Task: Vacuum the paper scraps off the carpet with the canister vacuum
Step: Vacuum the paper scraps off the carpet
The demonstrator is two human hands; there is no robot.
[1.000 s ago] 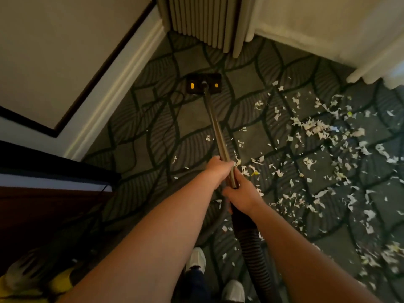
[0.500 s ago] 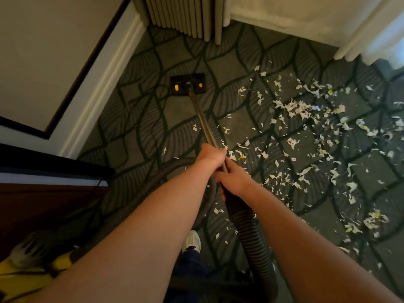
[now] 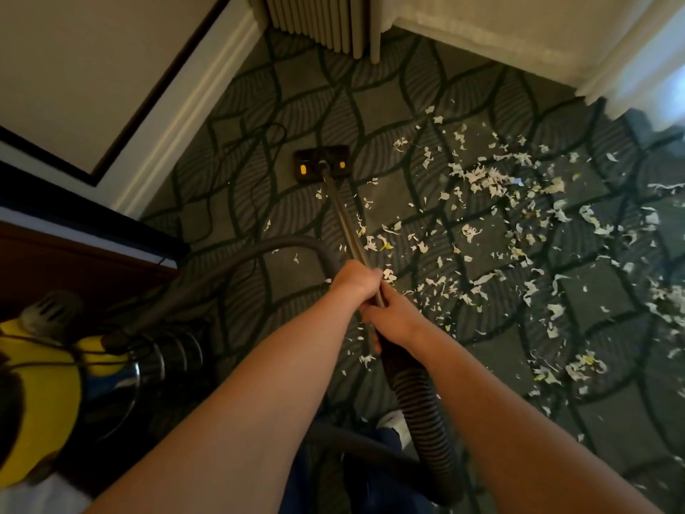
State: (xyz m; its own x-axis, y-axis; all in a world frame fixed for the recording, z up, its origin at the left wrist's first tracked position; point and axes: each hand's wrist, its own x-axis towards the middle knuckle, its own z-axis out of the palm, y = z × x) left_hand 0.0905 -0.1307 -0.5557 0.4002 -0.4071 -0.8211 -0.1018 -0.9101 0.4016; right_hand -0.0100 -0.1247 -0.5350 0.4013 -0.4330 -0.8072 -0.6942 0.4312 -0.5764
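Drawn back from the curtain (image 3: pixel 318 24) since a second ago, the floor head (image 3: pixel 321 163) is being kept well beyond the fingers (image 3: pixel 370 278); most paper scraps (image 3: pixel 478 178) are being left to their right. The wand (image 3: pixel 348 224), pointing away lengthwise, is being clamped by left hand (image 3: pixel 357 281) and right hand (image 3: pixel 394 322).

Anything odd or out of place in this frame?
Paper scraps are strewn over the carpet, mostly right of the wand; the floor head sits left of the mess. A thin cord loops loose just left of the floor head, where it could be run over.
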